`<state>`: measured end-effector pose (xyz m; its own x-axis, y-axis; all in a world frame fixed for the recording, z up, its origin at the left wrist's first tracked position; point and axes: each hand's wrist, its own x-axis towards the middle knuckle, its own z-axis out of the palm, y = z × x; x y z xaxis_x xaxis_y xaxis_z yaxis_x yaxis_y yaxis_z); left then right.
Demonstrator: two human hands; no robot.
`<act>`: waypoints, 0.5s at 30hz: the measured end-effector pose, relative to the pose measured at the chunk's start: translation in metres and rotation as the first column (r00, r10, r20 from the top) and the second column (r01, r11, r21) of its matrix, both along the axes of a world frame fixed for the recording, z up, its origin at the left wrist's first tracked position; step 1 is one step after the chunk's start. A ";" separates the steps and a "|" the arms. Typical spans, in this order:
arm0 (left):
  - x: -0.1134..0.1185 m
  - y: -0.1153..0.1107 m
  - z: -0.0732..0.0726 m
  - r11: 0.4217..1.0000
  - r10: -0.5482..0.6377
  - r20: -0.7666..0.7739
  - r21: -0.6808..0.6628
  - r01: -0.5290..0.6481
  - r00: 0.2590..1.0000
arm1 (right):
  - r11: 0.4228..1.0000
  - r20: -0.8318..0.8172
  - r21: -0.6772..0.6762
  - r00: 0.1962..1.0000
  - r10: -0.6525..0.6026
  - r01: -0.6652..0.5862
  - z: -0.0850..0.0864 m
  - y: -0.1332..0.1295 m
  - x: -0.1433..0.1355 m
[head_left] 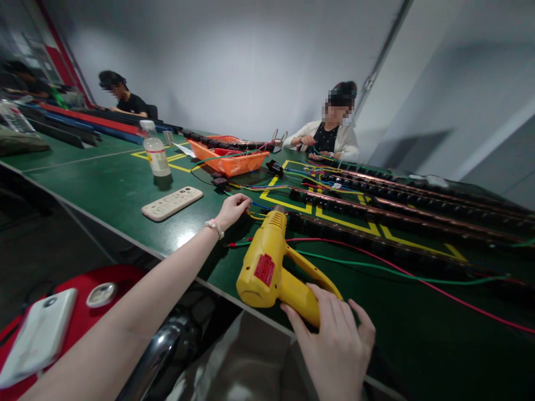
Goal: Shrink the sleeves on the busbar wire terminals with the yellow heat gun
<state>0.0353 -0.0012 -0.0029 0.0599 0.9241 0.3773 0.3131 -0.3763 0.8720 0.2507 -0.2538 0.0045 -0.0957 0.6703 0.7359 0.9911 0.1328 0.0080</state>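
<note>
A yellow heat gun (261,262) with a red label is gripped at its handle by my right hand (334,334), its nozzle pointing away over the green table. Just left of the nozzle, my left hand (234,210) has its fingers pinched together around thin wires (256,215), yellow and blue. Beyond the nozzle a long black bar (334,229) stretches off to the right. A red wire (355,245) and a green wire (359,264) run along the table to the right of the heat gun.
A phone (172,204) and a bottle (155,149) stand left of my left hand. Farther back is an orange basket (234,162). More bars with copper strips (401,209) lie at the right. A person (330,133) sits across the table, others farther left. A red stool (112,273) is below left.
</note>
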 end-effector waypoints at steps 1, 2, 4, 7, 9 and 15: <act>0.000 -0.001 0.001 1.000 0.008 -0.005 0.000 -0.008 1.000 | 1.000 0.005 0.001 1.000 -0.002 0.002 0.000 -0.001 0.001; 0.000 -0.001 0.001 1.000 0.016 -0.010 0.003 -0.016 1.000 | 1.000 0.007 -0.002 1.000 -0.001 0.001 0.000 -0.001 0.001; 0.000 -0.001 0.001 1.000 0.024 -0.017 0.008 -0.024 1.000 | 1.000 0.010 -0.027 1.000 0.005 -0.005 0.002 -0.002 0.001; -0.001 0.000 0.000 1.000 0.020 -0.013 -0.001 -0.020 1.000 | 0.996 0.009 -0.088 0.999 0.036 -0.035 0.008 -0.001 0.003; -0.001 0.001 -0.002 1.000 0.021 -0.004 -0.008 -0.021 1.000 | 0.990 0.003 -0.122 0.998 0.069 -0.068 0.014 0.001 0.005; -0.001 0.001 -0.003 0.999 0.039 -0.012 -0.009 -0.039 0.999 | 0.959 0.066 -0.273 0.994 0.091 -0.070 0.028 0.021 -0.007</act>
<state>0.0345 -0.0003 -0.0055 0.0280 0.9292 0.3684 0.3382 -0.3556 0.8713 0.2440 -0.2327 0.0323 -0.2073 0.8307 0.5167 0.9748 0.2202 0.0371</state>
